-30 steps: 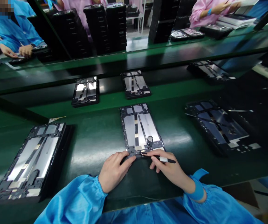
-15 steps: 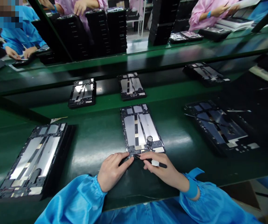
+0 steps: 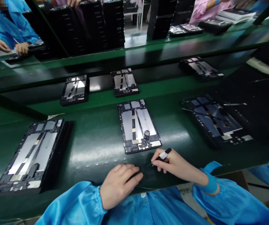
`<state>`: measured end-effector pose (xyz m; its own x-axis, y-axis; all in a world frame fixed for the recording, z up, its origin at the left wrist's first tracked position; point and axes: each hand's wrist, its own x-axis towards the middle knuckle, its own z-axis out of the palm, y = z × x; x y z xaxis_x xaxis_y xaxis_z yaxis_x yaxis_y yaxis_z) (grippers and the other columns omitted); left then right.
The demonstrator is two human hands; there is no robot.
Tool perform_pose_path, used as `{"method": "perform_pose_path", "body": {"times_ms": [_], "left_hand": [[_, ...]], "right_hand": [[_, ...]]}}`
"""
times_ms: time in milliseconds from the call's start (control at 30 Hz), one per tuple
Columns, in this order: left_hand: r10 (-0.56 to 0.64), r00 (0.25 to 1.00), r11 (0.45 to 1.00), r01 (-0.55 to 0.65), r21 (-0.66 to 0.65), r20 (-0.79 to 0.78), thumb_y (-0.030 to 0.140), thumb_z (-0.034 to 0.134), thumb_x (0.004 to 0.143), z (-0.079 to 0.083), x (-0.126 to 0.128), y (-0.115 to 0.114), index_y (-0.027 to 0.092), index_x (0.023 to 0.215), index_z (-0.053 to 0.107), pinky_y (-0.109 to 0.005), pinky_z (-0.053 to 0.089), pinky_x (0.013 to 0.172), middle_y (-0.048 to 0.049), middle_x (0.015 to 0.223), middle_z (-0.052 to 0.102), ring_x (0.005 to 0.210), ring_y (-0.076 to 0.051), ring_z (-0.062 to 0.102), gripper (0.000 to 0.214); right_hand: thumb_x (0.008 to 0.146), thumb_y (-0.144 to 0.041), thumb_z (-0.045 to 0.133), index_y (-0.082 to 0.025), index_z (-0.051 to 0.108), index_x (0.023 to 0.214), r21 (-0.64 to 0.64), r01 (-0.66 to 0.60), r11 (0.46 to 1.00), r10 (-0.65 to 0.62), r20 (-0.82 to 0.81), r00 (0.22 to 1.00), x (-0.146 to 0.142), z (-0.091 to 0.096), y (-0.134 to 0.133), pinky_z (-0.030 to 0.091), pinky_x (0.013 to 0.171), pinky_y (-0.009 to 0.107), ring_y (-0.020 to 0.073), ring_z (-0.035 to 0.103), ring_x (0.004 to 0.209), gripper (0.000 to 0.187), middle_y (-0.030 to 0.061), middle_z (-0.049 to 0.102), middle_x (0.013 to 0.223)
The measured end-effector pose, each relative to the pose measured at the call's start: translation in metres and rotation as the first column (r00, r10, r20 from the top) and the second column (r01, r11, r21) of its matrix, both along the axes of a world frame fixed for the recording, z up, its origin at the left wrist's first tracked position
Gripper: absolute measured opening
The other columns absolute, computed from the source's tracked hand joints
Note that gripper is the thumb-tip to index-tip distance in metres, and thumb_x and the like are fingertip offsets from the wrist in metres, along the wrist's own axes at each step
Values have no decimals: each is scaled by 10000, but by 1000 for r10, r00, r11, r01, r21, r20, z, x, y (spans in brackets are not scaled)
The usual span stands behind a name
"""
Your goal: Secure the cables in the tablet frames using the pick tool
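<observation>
An open tablet [image 3: 150,120] with a silver inner plate, dark ribbon cables and a black frame lies in front of me. On its lower right part sits a small loose black piece [image 3: 146,134] with a grey face. Below the tablet, my right hand [image 3: 171,164] pinches slim black tweezers [image 3: 165,153] wrapped with white tape, their tip pointing down at the bench. My left hand [image 3: 122,182] rests near the bench edge, thumb apart from the fingers, with something dark showing between them. Both hands are clear of the tablet.
Another open tablet [image 3: 33,153] stands on a dark block at left. Two more [image 3: 75,89], [image 3: 125,81] lie farther back. At right are a tablet under film [image 3: 215,117] and one behind [image 3: 201,67]. Black stacks [image 3: 92,28] and co-workers are across the green bench [image 3: 94,137].
Both hands have drawn back from the tablet's lower edge toward me, the right one also moving rightward with the tweezers. The whole view has shifted slightly.
</observation>
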<state>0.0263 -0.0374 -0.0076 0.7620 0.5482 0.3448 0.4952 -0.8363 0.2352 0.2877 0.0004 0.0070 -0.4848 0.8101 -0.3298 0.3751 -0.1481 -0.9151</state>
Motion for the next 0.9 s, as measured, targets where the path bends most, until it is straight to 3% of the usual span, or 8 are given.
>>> {"method": "perform_pose_path", "body": {"times_ms": [100,200,333,533,633,767,900], "left_hand": [[-123,990,992,124,4,-71,187,434,998,-3,14,-5,197,1206,615,-330,457,793,-63,1210,634,1044,-214,569,276],[-145,980,989,147,5,-135,203,431,996,-6,20,-3,208,1236,598,-339,440,777,-63,1219,624,1018,-223,559,292],[-140,977,990,141,-5,-158,211,447,990,-5,20,0,219,1248,588,-340,426,789,-67,1212,618,1020,-219,543,294],[-134,980,991,134,-15,-148,206,454,986,-5,21,-1,218,1247,592,-347,428,798,-66,1213,619,1016,-222,542,296],[-126,983,992,125,-19,-136,207,450,987,-5,22,-2,225,1234,602,-349,439,793,-65,1216,622,1013,-225,549,291],[-107,993,994,106,-22,-55,203,446,992,-3,18,-1,241,1206,617,-327,456,781,-66,1204,631,1005,-209,572,277],[19,999,1000,-18,-16,49,166,471,983,0,1,15,183,1185,615,-298,476,763,-83,1124,660,958,-183,600,248]], "right_hand": [[902,-324,611,-178,609,838,120,-86,989,71,127,989,2,3,-1,454,546,242,153,635,600,158,-4,646,645],[888,-307,632,-180,609,821,222,-144,964,101,196,975,-1,3,-2,415,552,253,152,614,587,145,-3,653,673],[896,-326,624,-193,617,804,231,-170,958,129,180,975,-4,-2,-4,401,542,259,150,598,562,162,-9,657,671],[874,-305,638,-190,620,796,206,-107,973,80,132,988,-6,-8,-8,431,554,267,159,616,592,140,6,671,702],[886,-357,613,-192,588,761,102,-18,995,20,-11,1000,-2,-13,-7,466,551,266,160,630,596,209,20,675,696],[870,-512,611,-202,505,783,-132,177,975,-208,-291,934,5,-9,12,487,457,230,144,651,532,339,33,707,699],[806,-539,680,-195,497,779,-134,182,974,-213,-278,937,-10,7,49,526,458,220,187,721,633,391,29,694,688]]}}
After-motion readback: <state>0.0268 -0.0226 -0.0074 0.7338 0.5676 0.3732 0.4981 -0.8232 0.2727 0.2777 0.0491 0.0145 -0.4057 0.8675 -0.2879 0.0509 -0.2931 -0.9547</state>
